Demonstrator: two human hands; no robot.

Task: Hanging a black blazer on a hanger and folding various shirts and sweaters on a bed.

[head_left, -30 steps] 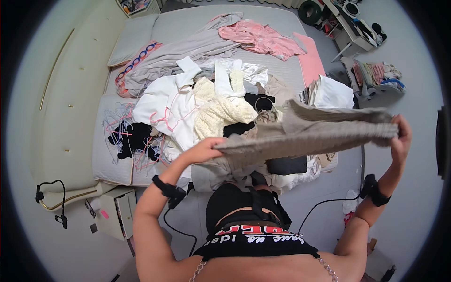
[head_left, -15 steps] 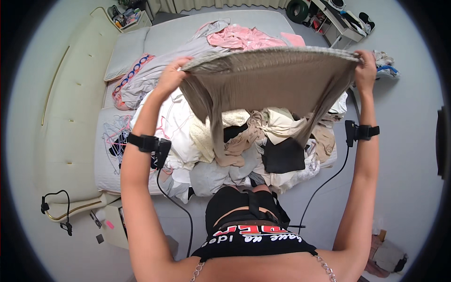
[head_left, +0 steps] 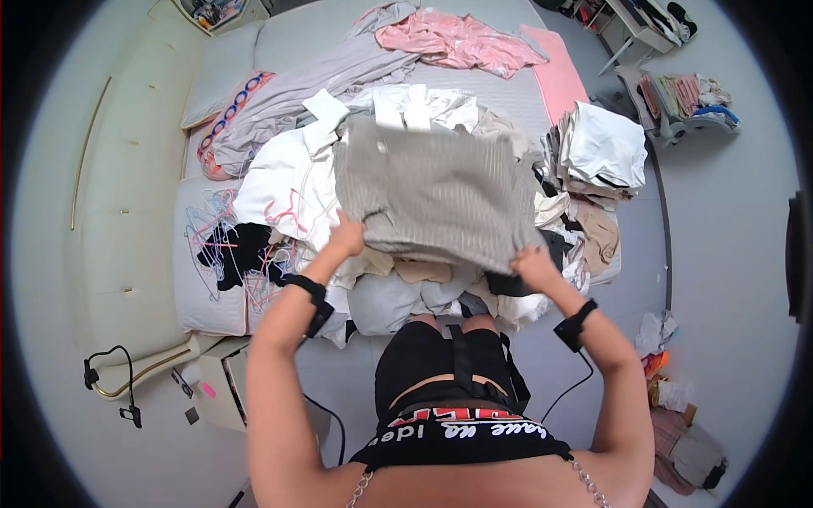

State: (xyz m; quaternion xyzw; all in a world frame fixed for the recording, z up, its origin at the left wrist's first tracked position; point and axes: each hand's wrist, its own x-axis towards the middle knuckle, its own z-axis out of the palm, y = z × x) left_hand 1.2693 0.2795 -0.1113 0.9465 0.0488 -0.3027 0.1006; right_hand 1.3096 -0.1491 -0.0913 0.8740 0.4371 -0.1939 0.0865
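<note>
A grey-beige ribbed garment [head_left: 432, 190] lies spread flat over the heap of clothes on the bed. My left hand [head_left: 347, 234] grips its near left corner. My right hand [head_left: 533, 262] holds its near right corner. Both wrists wear black bands with cables. Under the garment sit white, cream and black clothes [head_left: 288, 182], partly hidden by it.
A folded stack of clothes [head_left: 597, 152] stands on the bed's right side. Pink fabric [head_left: 461, 42] and a grey garment [head_left: 296, 89] lie farther back. Hangers [head_left: 212, 237] lie at the bed's left. A rack with clothes [head_left: 686, 102] is at right; bags [head_left: 677, 415] on the floor.
The garment was held stretched in the air, lifted high, and has now come down flat onto the pile. Both hands lowered toward me, still gripping its corners.
</note>
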